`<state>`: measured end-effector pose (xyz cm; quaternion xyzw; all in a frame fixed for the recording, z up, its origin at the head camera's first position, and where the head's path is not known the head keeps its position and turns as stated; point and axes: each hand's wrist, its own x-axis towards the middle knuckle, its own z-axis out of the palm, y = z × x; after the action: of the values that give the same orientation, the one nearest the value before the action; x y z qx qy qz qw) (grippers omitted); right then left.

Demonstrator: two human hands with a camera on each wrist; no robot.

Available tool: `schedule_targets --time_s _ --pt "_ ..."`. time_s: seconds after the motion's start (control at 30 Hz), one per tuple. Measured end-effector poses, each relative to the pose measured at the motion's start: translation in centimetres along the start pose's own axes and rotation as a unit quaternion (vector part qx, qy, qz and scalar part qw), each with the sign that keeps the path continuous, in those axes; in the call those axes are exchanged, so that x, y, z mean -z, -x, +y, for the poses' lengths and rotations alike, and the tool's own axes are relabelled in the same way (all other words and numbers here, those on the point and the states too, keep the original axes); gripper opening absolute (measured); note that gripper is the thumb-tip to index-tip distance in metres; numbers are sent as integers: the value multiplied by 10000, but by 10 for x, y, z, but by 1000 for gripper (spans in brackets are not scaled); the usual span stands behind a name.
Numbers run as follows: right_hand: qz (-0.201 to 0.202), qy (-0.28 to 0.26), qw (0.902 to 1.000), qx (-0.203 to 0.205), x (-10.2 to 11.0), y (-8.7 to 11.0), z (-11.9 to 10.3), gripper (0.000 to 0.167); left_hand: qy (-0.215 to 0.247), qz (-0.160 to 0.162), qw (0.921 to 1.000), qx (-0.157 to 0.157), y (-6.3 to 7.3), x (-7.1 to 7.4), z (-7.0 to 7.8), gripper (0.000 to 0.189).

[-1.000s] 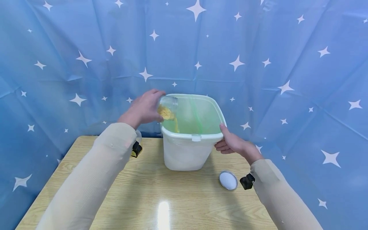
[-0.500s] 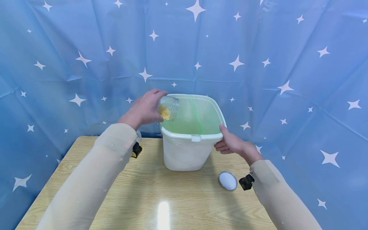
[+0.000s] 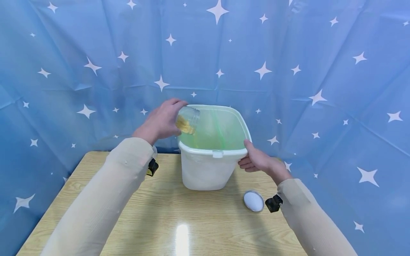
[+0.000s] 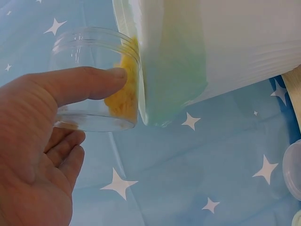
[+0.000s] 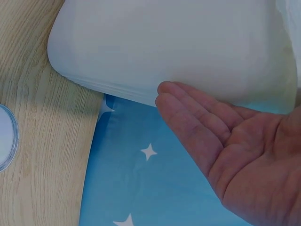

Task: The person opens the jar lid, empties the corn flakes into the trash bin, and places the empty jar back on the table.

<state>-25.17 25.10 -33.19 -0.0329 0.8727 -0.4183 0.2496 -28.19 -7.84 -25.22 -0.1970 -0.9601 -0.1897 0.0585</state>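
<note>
My left hand (image 3: 163, 121) grips a clear jar (image 3: 188, 117), tipped on its side over the left rim of a pale bin (image 3: 205, 170). Yellow powder or fine grains (image 3: 184, 125) lie along the jar's lower side, and a thin yellow trail runs into the bin. In the left wrist view, the thumb lies across the jar (image 4: 89, 56), whose mouth is close to the bin's edge. My right hand (image 3: 257, 158) holds the bin's right rim, thumb on top and fingers below it. The right wrist view has those fingers against the bin's outer wall (image 5: 169, 42); the thumb is hidden there.
A round white lid-like disc (image 3: 253, 201) lies on the wooden table (image 3: 179, 209), right of the bin. Behind my left wrist stands a clear container, partly hidden; its side shows in the left wrist view (image 4: 294, 169). A blue star-patterned curtain (image 3: 205, 53) hangs behind.
The jar has shifted very slightly right and the yellow contents inside it have dwindled. The falling stream was thick at first, then not visible, and now thin. The right hand keeps its place.
</note>
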Motion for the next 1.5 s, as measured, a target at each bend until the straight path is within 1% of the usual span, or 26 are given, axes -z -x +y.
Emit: schedule_targets --time_s 0.3,0.53,0.8,1.0,1.13,1.27,1.43,1.5 --pt "19 -7 10000 -5 -1 0 0 93 -87 -36 9999 -40 1 -1 1 89" --pt "93 -51 9999 -70 -2 0 -1 92 13 5 10000 -80 1 1 3 90" --pt "116 -43 9999 -50 -4 1 -2 91 -109 -50 9999 -96 1 0 3 88" --pt "132 -14 9999 -19 -3 1 -2 90 -83 39 9999 -118 1 -1 3 87" --pt "151 -1 9999 -13 -2 2 -2 89 8 181 9997 -170 1 -1 3 87" --pt "164 15 9999 19 -2 3 -4 89 37 237 9995 -207 2 0 2 88" --pt "163 15 9999 -34 -2 2 -3 88 86 260 9993 -238 4 -1 1 88" --pt "177 7 9998 -58 -2 1 -3 87 3 275 9993 -268 5 -1 1 87"
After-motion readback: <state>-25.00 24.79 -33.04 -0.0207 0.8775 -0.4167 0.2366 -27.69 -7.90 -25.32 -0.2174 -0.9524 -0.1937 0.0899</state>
